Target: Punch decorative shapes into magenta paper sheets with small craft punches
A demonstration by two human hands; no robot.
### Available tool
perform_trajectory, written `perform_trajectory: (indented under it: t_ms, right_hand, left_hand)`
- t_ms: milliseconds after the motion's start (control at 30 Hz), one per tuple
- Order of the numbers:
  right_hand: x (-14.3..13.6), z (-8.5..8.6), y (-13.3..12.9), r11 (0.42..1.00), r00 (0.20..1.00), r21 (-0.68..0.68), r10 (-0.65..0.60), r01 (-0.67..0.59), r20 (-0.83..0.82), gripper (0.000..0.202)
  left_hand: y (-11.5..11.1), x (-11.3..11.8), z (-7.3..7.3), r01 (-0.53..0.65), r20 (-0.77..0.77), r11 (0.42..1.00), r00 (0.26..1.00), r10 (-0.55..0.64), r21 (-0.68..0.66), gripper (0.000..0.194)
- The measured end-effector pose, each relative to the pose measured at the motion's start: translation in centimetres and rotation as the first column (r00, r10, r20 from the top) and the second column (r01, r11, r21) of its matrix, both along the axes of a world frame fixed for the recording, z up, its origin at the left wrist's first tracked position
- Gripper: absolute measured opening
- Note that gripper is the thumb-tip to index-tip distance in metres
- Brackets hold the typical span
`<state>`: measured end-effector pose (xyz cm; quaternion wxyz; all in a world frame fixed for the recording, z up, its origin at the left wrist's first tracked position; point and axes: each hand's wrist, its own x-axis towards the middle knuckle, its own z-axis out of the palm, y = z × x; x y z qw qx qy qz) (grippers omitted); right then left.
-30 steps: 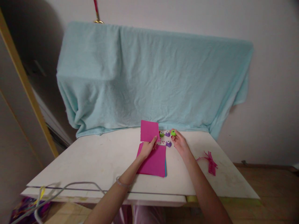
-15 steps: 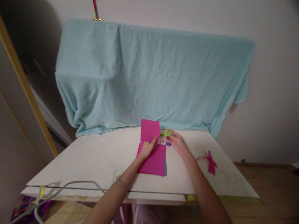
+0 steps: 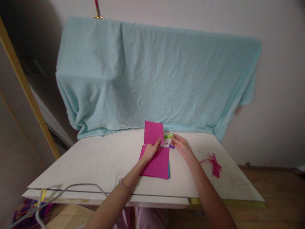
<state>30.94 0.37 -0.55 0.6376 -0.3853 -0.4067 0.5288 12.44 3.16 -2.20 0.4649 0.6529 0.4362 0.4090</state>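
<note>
Yellow trim (image 3: 30,95) slants down the far left of the frame, above something purple and patterned (image 3: 30,208) in the lower left corner. Next to that, a grey cable (image 3: 78,184) with a yellow tie (image 3: 43,194) loops over the near edge of a white table (image 3: 88,165). Gold rings (image 3: 98,17) hang on a red cord (image 3: 96,5) at the upper left, just over a pale blue cloth (image 3: 166,76) that drapes across most of the upper and middle frame.

Toward the lower centre, a clear bracelet (image 3: 124,185) circles the left wrist. The left hand (image 3: 152,151) is closed on a pink sheet (image 3: 153,131), its thumb on the near face at the lower right corner; the other fingers are mostly hidden. Below the sheet lies a stack of coloured paper (image 3: 156,165), pink on top, with teal showing along its right edge.

Right of the sheet, a green piece (image 3: 165,136) is partly covered by it, and tiny pink bits (image 3: 166,144) dot the tabletop. The right hand (image 3: 181,147) pinches a green piece with an eye (image 3: 171,135) between its fingertips, barely parted around it; a purple piece (image 3: 171,146) sits just below those fingers. Farther right lies a tangled pink strip (image 3: 216,167), and wooden floor (image 3: 274,181) fills the lower right.
</note>
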Motion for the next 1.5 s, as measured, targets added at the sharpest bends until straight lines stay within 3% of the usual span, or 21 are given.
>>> perform_trajectory:
  t_ms: [200,367,567,933,1500]
  right_hand:
    - [0.0,-0.9,0.3,0.999,0.999,-0.026,0.022,-0.021,0.048,0.025]
    - [-0.1,-1.5,0.5,1.000,0.996,-0.031,0.003,0.000,0.085,0.037]
    - [-0.3,-1.6,0.4,0.998,0.996,-0.051,0.033,-0.029,0.086,0.037]
    - [0.0,-1.9,0.3,0.993,0.987,-0.088,0.085,-0.074,0.137,0.040]
    - [0.2,-2.5,0.7,0.992,0.980,-0.108,0.082,-0.063,0.179,0.043]
  left_hand:
    - [0.0,-0.1,0.0,0.028,0.013,0.997,1.000,-0.027,-0.077,0.052]
    - [0.2,-0.2,-0.2,0.017,0.015,0.995,1.000,-0.016,-0.103,0.052]
    - [0.2,-0.2,-0.3,0.029,0.038,0.997,0.999,-0.026,-0.076,0.050]
    - [0.0,-0.2,0.4,-0.007,-0.066,0.995,0.998,0.000,-0.104,0.052]
    - [0.3,-0.2,-0.3,0.027,0.012,0.995,1.000,-0.026,-0.093,0.053]
